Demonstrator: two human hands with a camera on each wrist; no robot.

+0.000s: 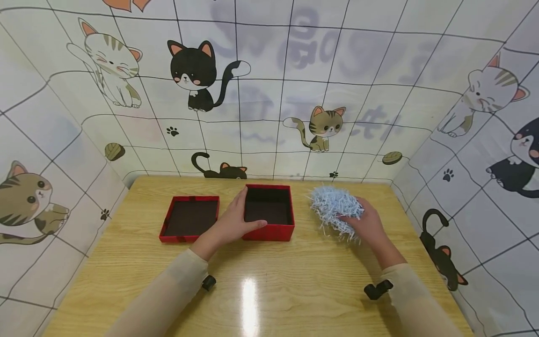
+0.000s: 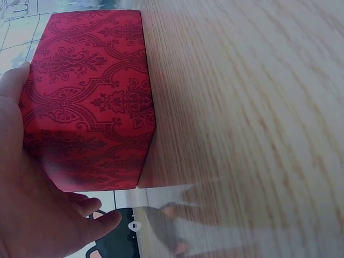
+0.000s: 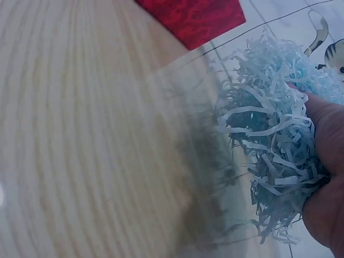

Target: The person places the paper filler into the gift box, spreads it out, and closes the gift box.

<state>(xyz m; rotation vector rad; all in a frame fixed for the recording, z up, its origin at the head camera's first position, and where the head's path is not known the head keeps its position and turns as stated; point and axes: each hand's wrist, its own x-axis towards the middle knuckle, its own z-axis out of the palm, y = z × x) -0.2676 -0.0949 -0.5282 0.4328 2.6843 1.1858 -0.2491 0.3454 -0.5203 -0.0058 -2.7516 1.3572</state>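
Observation:
Against the red box [image 1: 269, 232], which stands with its top uncovered, rests my left hand [image 1: 230, 219]. Its fairly straight fingers lie along the box's left side, and the thumb stretches over the front rim. The left wrist view shows a dark ornate pattern on the box's red sides [image 2: 91, 75]. My right hand [image 1: 368, 224] grips a clump of pale blue shredded paper [image 1: 334, 206] right of the box. In the right wrist view the thumb sinks into the paper strands [image 3: 279, 140], and the other fingers are mostly hidden.
Left of the box lies a red box lid [image 1: 189, 218], its dark inside facing up. All this is on a wooden table [image 1: 294, 281]. A cat-printed sheet [image 1: 265, 93] stands behind and at both sides of the table.

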